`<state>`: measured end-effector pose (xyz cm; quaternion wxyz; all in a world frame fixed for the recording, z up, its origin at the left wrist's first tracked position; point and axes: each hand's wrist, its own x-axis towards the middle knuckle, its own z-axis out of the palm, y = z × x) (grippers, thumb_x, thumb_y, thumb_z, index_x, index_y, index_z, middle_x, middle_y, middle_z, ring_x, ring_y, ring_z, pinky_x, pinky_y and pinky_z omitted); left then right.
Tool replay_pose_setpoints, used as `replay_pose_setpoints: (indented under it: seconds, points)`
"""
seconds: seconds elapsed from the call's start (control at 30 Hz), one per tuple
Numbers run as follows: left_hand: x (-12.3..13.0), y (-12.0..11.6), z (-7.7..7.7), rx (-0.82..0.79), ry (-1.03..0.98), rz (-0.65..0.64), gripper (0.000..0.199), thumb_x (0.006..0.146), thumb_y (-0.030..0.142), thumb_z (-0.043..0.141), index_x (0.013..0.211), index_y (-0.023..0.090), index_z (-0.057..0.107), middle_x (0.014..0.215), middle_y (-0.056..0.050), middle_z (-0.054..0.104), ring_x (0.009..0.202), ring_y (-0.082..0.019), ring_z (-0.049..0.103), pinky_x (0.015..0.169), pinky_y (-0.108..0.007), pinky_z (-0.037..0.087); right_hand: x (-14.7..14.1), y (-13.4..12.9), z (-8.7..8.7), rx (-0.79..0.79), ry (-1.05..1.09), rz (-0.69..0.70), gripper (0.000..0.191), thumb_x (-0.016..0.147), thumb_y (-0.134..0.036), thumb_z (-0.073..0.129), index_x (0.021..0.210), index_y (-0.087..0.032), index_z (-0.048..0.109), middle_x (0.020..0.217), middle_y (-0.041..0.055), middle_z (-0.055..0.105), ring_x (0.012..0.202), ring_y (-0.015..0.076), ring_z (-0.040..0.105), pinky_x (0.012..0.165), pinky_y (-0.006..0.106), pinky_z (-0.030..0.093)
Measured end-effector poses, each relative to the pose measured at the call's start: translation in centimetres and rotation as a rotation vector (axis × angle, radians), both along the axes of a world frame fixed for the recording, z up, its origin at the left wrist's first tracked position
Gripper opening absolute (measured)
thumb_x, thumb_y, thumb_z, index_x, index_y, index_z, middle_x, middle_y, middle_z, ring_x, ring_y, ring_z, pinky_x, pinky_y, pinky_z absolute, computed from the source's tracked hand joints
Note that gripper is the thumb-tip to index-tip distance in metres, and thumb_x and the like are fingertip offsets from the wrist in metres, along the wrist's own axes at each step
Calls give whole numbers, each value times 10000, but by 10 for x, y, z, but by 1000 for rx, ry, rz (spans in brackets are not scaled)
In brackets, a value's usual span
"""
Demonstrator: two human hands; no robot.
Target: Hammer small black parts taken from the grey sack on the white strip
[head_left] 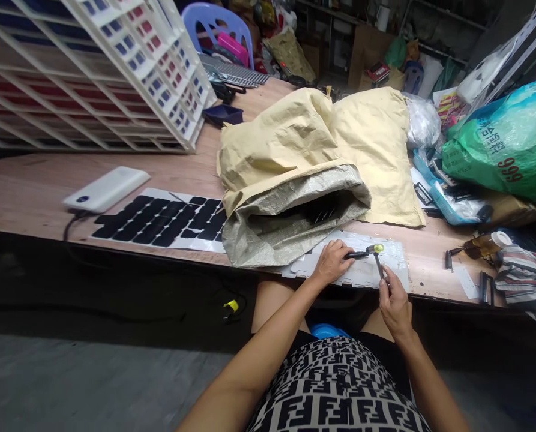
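My left hand (333, 262) rests at the table's front edge, its fingers closed on a slim black piece (356, 254) that points right. My right hand (394, 303) grips the dark handle of a small hammer (380, 265). The hammer's short head, part grey and part yellow-green, is at the right end of the black piece; whether they touch I cannot tell. Beneath both lies a flat whitish board (397, 267). Just behind my left hand, a yellow woven sack (277, 138) lies with its grey mouth towards me, dark pieces showing inside.
Left of the sack, several black pieces (159, 221) lie in rows on a white sheet, near a white power bank (108, 189) with a cable. A white plastic crate (177, 78) stands farther back. At right are a green bag (502, 144), a brown bottle (481, 245) and striped cloth (524, 273).
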<state>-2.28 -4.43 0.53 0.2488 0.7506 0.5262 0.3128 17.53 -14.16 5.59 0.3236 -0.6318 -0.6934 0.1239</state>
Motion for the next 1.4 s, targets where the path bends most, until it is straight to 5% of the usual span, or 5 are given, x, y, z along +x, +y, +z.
replay_pose_setpoints:
  seconds: [0.73,0.87,1.13,1.27,1.4]
  points:
    - [1,6,5,-76,-45,27,170,823,281,724,991,253,727,975,-24,629,967,-216,537,896,-366,427,-25,2,0,-23,-46,140,437,996,-261,381,1392,-275,565,1081,88,666,987,225,660,900,363,544]
    - [2,7,4,-71,-40,21,196,823,281,721,1016,250,725,977,-23,627,983,-219,535,909,-373,422,-10,32,0,32,-97,74,410,986,-273,412,1353,-254,593,1110,87,661,1023,225,636,905,359,519]
    - [2,8,3,-30,-49,26,186,806,272,733,985,224,728,950,-25,627,947,-209,546,895,-364,439,17,140,-11,-41,-461,-298,405,935,-183,470,1302,-194,640,983,102,604,922,233,544,775,326,417]
    - [-1,7,6,49,-72,20,152,828,296,713,955,214,720,894,-29,637,904,-206,572,848,-351,462,13,149,-28,18,-603,-358,374,956,-210,466,1293,-218,628,994,108,580,934,240,502,749,328,350]
    - [-7,-27,-3,293,-131,-140,239,948,345,557,1090,188,668,899,-57,664,836,-180,614,779,-314,491,10,145,-33,48,-664,-367,354,967,-234,452,1283,-232,610,996,101,567,929,236,490,732,326,322]
